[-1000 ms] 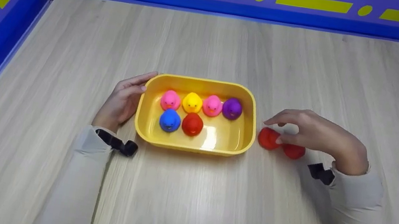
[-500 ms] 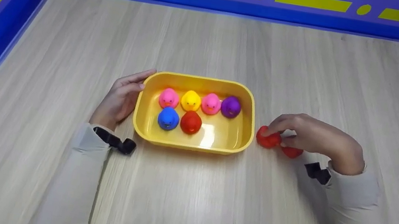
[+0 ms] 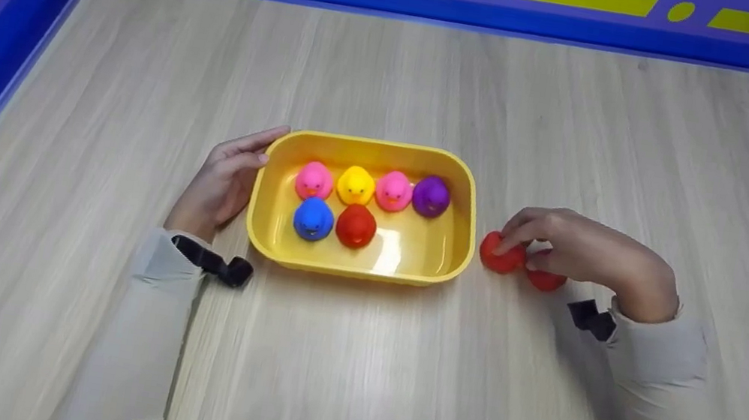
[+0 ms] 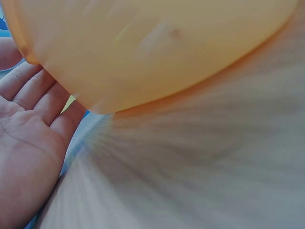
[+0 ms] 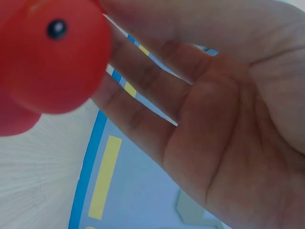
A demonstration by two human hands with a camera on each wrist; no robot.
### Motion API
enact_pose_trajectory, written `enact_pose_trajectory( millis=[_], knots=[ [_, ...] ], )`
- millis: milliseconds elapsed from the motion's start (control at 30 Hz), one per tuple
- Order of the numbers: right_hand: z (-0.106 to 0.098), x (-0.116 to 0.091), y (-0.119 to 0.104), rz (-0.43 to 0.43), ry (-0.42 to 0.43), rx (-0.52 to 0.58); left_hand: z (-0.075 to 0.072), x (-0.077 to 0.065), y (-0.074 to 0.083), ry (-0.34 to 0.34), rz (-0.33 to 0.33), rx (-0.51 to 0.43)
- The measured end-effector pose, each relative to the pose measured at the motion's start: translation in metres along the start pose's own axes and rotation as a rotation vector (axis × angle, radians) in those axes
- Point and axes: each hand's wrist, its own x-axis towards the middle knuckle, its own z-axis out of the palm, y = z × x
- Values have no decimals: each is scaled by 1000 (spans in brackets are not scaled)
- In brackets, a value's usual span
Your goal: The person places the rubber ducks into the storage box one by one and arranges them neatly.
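Note:
My left hand rests against the left end of a yellow plastic tub, its thumb near the rim and its fingers lying fairly straight along the outer wall. In the left wrist view those fingers reach behind the tub. To the tub's right, my right hand pinches a red rubber duck standing on the table. Another red duck sits just under the hand, partly hidden by it. Close up in the right wrist view is a red duck with one black eye showing.
Inside the tub, a pink duck, a yellow duck, a second pink duck and a purple duck form the back row. A blue duck and a red one stand in front. Blue walls border the wooden table.
My right fingers have come down from above the left red duck and now grip it. The left hand keeps its place at the tub. The whole view has shifted slightly.

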Motion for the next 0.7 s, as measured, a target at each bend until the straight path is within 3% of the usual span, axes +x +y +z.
enact_pose_trajectory(
  millis=[700],
  knots=[
    [-2, -2, 3, -19, 58, -30, 0, -1, 1, 16, -16, 27]
  ],
)
